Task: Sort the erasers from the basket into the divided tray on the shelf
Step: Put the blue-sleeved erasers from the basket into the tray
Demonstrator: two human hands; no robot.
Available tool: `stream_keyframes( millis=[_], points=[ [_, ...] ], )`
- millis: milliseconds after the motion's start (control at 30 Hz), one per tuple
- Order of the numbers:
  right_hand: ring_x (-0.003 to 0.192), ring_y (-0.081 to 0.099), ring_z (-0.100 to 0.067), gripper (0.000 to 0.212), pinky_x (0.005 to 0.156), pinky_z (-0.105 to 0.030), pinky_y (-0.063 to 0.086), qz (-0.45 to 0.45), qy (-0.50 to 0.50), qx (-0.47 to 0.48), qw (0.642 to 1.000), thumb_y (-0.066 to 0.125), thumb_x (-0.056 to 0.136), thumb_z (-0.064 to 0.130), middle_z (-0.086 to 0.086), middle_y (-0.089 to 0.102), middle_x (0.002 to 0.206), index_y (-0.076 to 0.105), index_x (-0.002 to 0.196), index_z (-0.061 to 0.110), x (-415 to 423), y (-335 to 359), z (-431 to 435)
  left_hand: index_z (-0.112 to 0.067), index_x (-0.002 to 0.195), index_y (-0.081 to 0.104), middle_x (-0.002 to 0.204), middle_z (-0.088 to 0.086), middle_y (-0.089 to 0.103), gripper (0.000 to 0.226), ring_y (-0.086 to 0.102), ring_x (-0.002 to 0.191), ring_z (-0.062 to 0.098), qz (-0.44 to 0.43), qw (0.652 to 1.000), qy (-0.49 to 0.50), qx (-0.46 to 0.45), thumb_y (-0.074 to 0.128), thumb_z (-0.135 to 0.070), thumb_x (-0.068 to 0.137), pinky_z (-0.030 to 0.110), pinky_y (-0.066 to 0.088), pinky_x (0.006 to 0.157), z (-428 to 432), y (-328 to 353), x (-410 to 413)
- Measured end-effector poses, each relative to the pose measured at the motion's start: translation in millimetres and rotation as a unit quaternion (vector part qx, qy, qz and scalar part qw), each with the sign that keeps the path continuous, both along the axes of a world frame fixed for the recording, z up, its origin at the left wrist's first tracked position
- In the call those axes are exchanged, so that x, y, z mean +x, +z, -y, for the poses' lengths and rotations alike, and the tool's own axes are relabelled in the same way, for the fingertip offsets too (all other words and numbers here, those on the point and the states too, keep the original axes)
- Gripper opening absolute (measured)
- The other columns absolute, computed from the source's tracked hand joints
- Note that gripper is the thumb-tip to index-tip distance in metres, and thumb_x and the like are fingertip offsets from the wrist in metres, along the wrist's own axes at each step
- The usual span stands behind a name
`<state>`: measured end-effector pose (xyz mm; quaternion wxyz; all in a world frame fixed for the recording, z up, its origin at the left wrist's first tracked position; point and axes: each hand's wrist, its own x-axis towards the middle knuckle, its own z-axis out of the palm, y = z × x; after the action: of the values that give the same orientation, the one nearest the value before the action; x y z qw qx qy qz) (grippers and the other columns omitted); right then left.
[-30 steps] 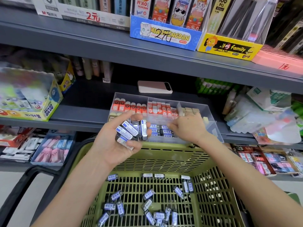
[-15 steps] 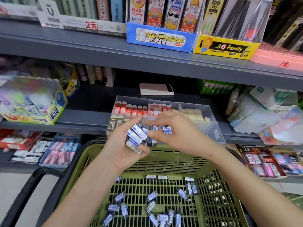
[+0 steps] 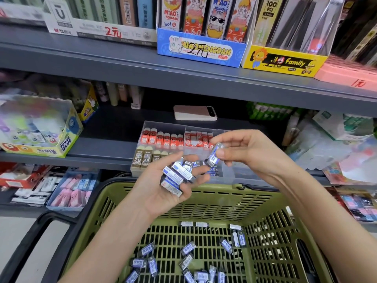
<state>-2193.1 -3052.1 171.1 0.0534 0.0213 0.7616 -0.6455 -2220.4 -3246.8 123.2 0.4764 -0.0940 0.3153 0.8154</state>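
A stationery shop: grey shelves [image 3: 122, 60] hold price-marked display boxes [image 3: 201, 49] above a green shopping basket [image 3: 204, 201].

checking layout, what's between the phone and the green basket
The clear divided tray, partly hidden by the left hand and right hand, in the head view.

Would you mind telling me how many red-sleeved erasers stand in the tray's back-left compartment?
6 red-sleeved erasers stand upright, side by side, in one row across the back-left compartment of the divided tray. More may sit unseen behind that row.
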Motion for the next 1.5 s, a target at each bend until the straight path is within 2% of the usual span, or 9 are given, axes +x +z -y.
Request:
stream_keyframes(
  millis=[267,467,567,700,800,967,1067,1333,1500],
  points=[
    [0.058,0.057,-0.002,0.020,0.059,-0.011,0.043,0.026,-0.013,0.214,0.976,0.075,0.073,-0.002,0.002,0.066,0.068,0.066,0.084,0.012,-18.2,-13.8,-32.6,-0.005,0.081,0.074,0.076,0.015,0.066,0.026,0.063,0.059,0.022,-0.026,1.000,0.009,-0.005,0.059,-0.025,0.075,0.016,0.037,0.032,9.3,-7.1,-5.0],
    [0.067,0.052,0.009,0.015,0.063,-0.006,0.035,0.016,0.089,0.470,0.878,0.081,0.070,0.022,0.019,0.063,0.076,0.074,0.084,0.022,-41.5,-29.8,-38.1,-0.006,0.083,0.074,0.077,0.014,0.065,0.026,0.061,0.060,0.022,-0.054,0.998,0.015,-0.020,0.060,-0.027,0.074,0.017,0.037,0.033,20.0,-14.8,-4.4],
    [0.086,0.051,0.002,0.017,0.080,-0.024,0.035,-0.010,0.120,0.560,0.820,0.079,0.070,0.033,0.022,0.064,0.081,0.074,0.086,0.032,-42.2,-40.5,-31.9,-0.006,0.083,0.074,0.077,0.015,0.065,0.027,0.061,0.060,0.023,-0.060,0.998,0.012,-0.022,0.063,-0.027,0.070,0.017,0.037,0.032,20.5,-16.4,-3.6],
    [0.102,0.048,-0.008,0.014,0.077,-0.024,0.020,-0.061,0.128,0.617,0.774,0.076,0.071,0.035,0.018,0.069,0.095,0.073,0.085,0.035,-39.9,-50.8,-26.8,-0.005,0.083,0.075,0.077,0.015,0.066,0.028,0.062,0.059,0.024,-0.061,0.998,0.015,-0.031,0.060,-0.027,0.073,0.016,0.037,0.032,21.1,-17.9,-3.9],
    [0.105,0.047,-0.010,0.009,0.087,-0.028,0.027,-0.052,0.135,0.620,0.771,0.069,0.078,0.042,0.019,0.067,0.096,0.073,0.085,0.037,-39.8,-49.9,-33.4,-0.004,0.083,0.074,0.076,0.016,0.066,0.028,0.062,0.058,0.024,-0.059,0.997,0.021,-0.039,0.060,-0.026,0.074,0.016,0.036,0.031,21.8,-18.3,-4.9],
    [0.104,0.046,-0.016,0.043,0.085,-0.031,0.025,-0.027,0.193,0.681,0.706,0.038,0.091,0.055,0.005,0.065,0.095,0.072,0.091,0.028,-43.8,-47.5,-36.2,-0.004,0.084,0.074,0.077,0.017,0.065,0.027,0.061,0.058,0.024,-0.055,0.997,0.029,-0.049,0.060,-0.025,0.075,0.016,0.036,0.031,20.9,-18.2,-4.3],
    [0.106,0.049,-0.018,0.034,0.084,-0.032,0.027,-0.053,0.138,0.718,0.680,0.049,0.086,0.051,0.001,0.063,0.097,0.072,0.091,0.026,-43.9,-55.0,-25.1,-0.004,0.083,0.074,0.077,0.017,0.065,0.028,0.060,0.058,0.024,-0.052,0.997,0.029,-0.054,0.058,-0.025,0.078,0.015,0.036,0.031,20.4,-18.3,-3.4],
    [0.104,0.048,-0.014,0.024,0.084,-0.032,0.027,-0.016,0.115,0.686,0.719,0.070,0.070,0.056,0.015,0.052,0.081,0.069,0.084,0.037,-43.1,-49.6,-19.1,-0.003,0.083,0.075,0.075,0.016,0.065,0.029,0.060,0.057,0.023,-0.046,0.997,0.033,-0.057,0.058,-0.026,0.076,0.015,0.035,0.032,22.2,-18.7,-3.3],
    [0.087,0.048,-0.004,0.014,0.090,-0.033,0.026,-0.023,0.109,0.614,0.782,0.076,0.069,0.045,0.028,0.049,0.061,0.070,0.075,0.035,-42.6,-41.6,-25.4,-0.002,0.085,0.074,0.077,0.017,0.065,0.029,0.061,0.058,0.024,-0.044,0.997,0.033,-0.052,0.058,-0.025,0.076,0.016,0.036,0.031,23.4,-20.2,-4.2]
  ],
)
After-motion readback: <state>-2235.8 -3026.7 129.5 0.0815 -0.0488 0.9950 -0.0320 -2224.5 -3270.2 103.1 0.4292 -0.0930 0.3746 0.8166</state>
